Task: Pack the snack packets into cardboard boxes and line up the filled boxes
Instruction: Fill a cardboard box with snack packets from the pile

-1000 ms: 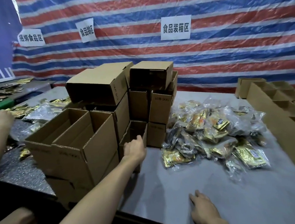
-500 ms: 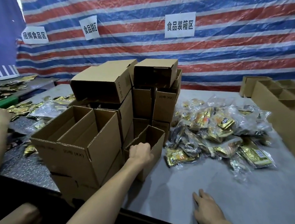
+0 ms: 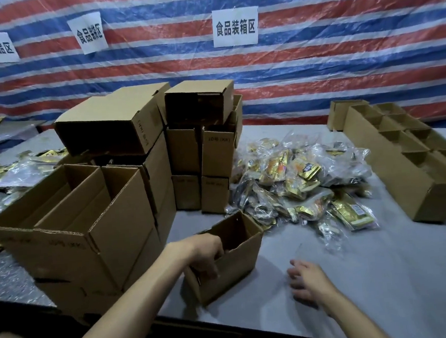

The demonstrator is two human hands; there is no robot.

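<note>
A small open cardboard box [image 3: 233,265] stands on the grey table near its front edge. My left hand [image 3: 206,254] grips the box's near rim, fingers curled over the edge into the box. My right hand [image 3: 306,281] hovers open just above the table, to the right of the box and apart from it. A heap of gold snack packets [image 3: 301,186] in clear wrap lies behind and to the right of the box. A row of open boxes [image 3: 404,163] stands lined up along the right side.
A stack of empty cardboard boxes [image 3: 144,148] rises at the left and centre, with two large open ones [image 3: 86,221] nearest. More gold packets [image 3: 14,171] lie on the far left table. A striped tarp with paper signs [image 3: 235,27] forms the back wall.
My left hand has pulled the small box out from the foot of the stack toward me and to the right. My right hand has lifted off the table edge.
</note>
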